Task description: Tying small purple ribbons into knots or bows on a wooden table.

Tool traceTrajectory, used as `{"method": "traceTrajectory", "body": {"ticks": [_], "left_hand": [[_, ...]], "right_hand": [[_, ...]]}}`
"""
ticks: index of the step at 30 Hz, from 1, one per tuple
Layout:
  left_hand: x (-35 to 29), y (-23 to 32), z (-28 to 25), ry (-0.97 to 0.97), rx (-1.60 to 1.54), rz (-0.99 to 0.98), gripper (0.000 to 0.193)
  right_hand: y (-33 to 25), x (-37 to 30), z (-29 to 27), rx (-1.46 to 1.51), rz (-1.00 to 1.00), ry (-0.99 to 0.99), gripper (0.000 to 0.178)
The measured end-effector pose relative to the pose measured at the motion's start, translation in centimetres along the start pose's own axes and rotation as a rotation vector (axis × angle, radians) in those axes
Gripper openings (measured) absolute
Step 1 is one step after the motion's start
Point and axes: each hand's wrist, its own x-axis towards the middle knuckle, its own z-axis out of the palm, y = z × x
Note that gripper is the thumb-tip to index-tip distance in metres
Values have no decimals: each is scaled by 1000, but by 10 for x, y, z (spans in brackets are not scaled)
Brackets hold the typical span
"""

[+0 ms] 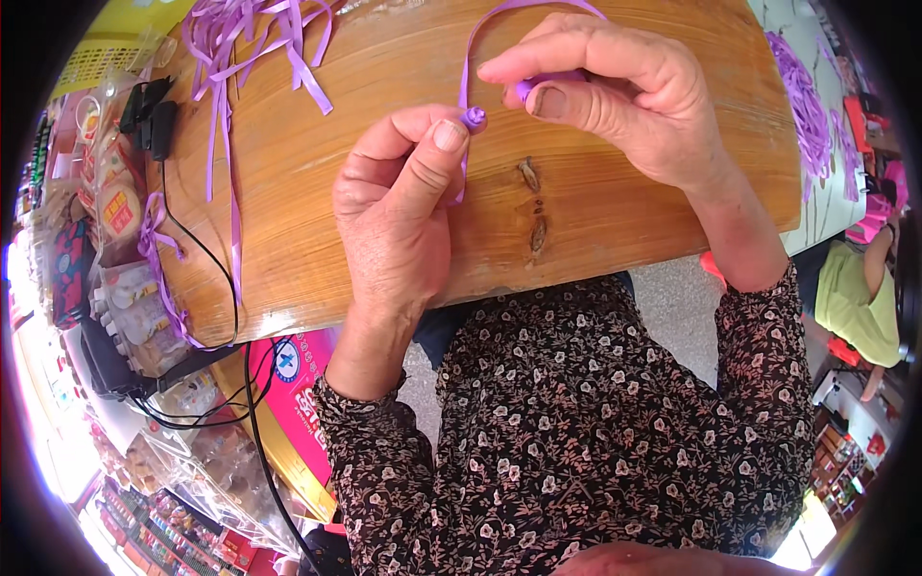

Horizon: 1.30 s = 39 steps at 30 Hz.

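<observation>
My left hand (399, 206) is closed, with thumb and forefinger pinching a small rolled bud of purple ribbon (473, 117). From behind the bud, a strip of purple ribbon (466, 67) runs up and curves over toward the right, where it passes behind my right hand (634, 96). That hand is a short way to the right of the bud, its fingers curled around another purple bit of ribbon (524, 89), mostly hidden by the thumb and fingers. A short ribbon length also hangs below the bud beside my left hand.
Loose purple ribbons (252, 48) lie at the table's far left. A black cable (197, 230) crosses its left edge beside packaged goods (120, 211). More ribbon (802, 106) lies on a white surface at right. A person in yellow-green (855, 298) is beyond.
</observation>
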Motion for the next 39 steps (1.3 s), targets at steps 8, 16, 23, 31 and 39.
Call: {"method": "traceTrajectory", "body": {"ticks": [8,16,23,31,39], "left_hand": [[2,-3,-1,-45,10,7,13],[1,-3,-2,-33,5,21,15],[1,-3,-2,-36,57,25,15],[0,-1,3,-69,-10,2,14],[-4,2,12,66,185,182,19]], "right_hand": [[5,-9,15,160,359,157,23],[18,-12,8,679,453,115,23],[13,-10,15,375,384,139,19],[14,-10,11,281,315,101,19],[7,-14,20,49,203,53,27]]}}
